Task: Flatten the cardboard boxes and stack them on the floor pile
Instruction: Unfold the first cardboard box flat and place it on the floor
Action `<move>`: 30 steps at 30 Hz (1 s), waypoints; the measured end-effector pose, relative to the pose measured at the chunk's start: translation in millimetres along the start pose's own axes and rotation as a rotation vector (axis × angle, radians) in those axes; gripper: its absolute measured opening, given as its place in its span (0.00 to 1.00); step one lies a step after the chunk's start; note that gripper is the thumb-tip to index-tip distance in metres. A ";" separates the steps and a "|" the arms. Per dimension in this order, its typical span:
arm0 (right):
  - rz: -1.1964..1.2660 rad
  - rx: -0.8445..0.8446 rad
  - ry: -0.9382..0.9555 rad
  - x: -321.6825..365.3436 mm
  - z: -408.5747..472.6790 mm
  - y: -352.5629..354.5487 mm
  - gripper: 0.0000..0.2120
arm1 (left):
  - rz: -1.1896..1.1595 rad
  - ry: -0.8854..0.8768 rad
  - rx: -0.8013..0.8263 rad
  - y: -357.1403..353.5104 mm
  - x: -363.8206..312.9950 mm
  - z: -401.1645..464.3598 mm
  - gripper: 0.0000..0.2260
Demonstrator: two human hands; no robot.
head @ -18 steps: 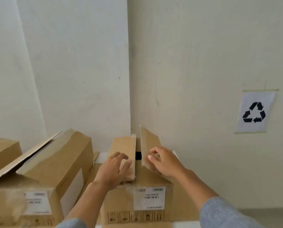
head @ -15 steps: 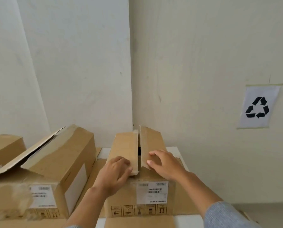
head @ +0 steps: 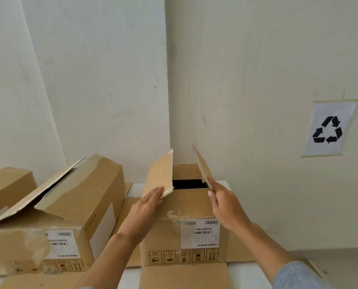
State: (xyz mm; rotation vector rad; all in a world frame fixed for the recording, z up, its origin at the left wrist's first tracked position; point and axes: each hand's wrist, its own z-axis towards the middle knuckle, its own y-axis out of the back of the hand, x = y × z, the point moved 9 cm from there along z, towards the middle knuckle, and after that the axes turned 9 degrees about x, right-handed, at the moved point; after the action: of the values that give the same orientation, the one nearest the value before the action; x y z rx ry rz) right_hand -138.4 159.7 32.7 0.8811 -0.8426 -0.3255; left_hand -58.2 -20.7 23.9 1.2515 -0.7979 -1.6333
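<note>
A brown cardboard box [head: 182, 236] with a white shipping label stands upright on a white table [head: 244, 270] right in front of me. Its two long top flaps are raised apart, and a dark opening shows between them. My left hand [head: 146, 207] holds the near corner of the left flap [head: 160, 174], fingers flat on its outer face. My right hand [head: 226, 207] pinches the lower end of the right flap [head: 202, 165], which stands nearly on edge. A front flap [head: 184, 276] hangs open toward me.
A bigger taped box [head: 84, 197] with a lifted lid sits to the left, and another box [head: 7, 184] sits at the far left. A wall corner rises just behind the table. A recycling sign [head: 328, 130] is taped on the right wall above pale floor [head: 340, 259].
Both top flaps, nearly closed before, have been pulled up and apart, exposing the box's dark inside. My hands have moved outward with the flaps.
</note>
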 end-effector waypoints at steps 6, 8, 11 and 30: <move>0.133 -0.354 -0.057 -7.5 -6.2 35.5 0.19 | -0.033 -0.066 -0.243 46.8 -33.4 16.0 0.20; 0.167 -0.423 -0.053 -5.7 -11.3 46.9 0.16 | -0.090 -0.140 -0.325 62.8 -54.6 23.1 0.18; 0.213 -0.586 -0.064 -10.7 -28.7 71.7 0.15 | -0.093 -0.249 -0.413 83.6 -89.9 34.5 0.15; 0.084 -0.572 -0.018 -11.4 -53.7 76.8 0.15 | 0.161 -0.701 -0.407 122.8 -207.3 53.0 0.16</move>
State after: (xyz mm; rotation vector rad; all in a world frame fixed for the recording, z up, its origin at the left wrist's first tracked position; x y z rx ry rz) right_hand -110.9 242.6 68.4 0.3096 -0.7446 -0.4716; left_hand -59.2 121.5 225.5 0.3072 -0.8834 -1.9893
